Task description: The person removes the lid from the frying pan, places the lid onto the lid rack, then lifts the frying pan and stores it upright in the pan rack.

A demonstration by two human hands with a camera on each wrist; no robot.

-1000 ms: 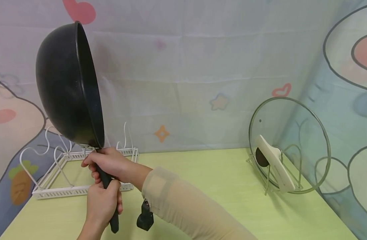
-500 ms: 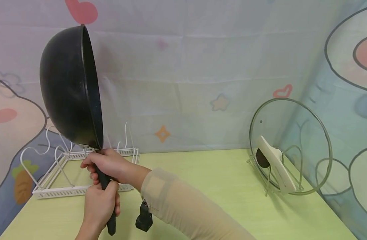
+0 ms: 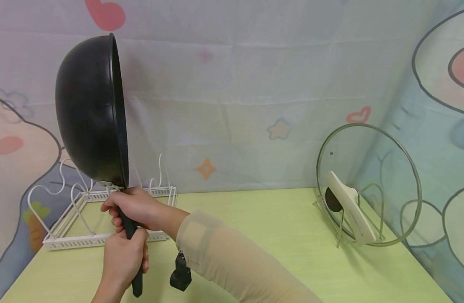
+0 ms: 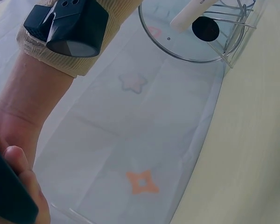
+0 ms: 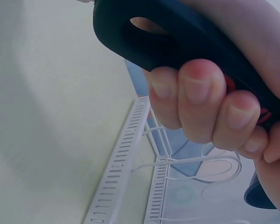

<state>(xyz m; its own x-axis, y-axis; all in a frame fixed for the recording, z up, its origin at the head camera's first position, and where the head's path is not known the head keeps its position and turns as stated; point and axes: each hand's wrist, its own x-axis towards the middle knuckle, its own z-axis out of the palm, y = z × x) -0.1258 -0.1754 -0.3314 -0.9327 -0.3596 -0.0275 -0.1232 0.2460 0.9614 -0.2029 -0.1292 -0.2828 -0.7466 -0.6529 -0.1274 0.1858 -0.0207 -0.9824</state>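
A black wok (image 3: 88, 109) is held up at the left in the head view, nearly upright, its round outside facing left and its opening right. My right hand (image 3: 141, 206) grips the black handle (image 3: 129, 227) just below the bowl. Lower down, my left hand (image 3: 122, 254) is wrapped round the same handle, whose end sticks out beneath. In the right wrist view, curled fingers (image 5: 200, 102) lie round the handle (image 5: 126, 32), with its hanging hole in sight. Only a dark piece of handle (image 4: 11, 191) appears in the left wrist view. The wok's inside is mostly hidden.
Behind the hands, a white rack (image 3: 76, 241) with curved wire dividers stands on the pale green table (image 3: 236, 219). A glass lid (image 3: 416, 181) with a white grip (image 3: 349, 210) leans upright in a wire stand at right. Printed cloth (image 3: 247, 84) hangs behind.
The wok has tilted more upright, its top swinging right while the handle's end swings left. Both hands keep their hold and shift slightly left. The rack and lid stay put.
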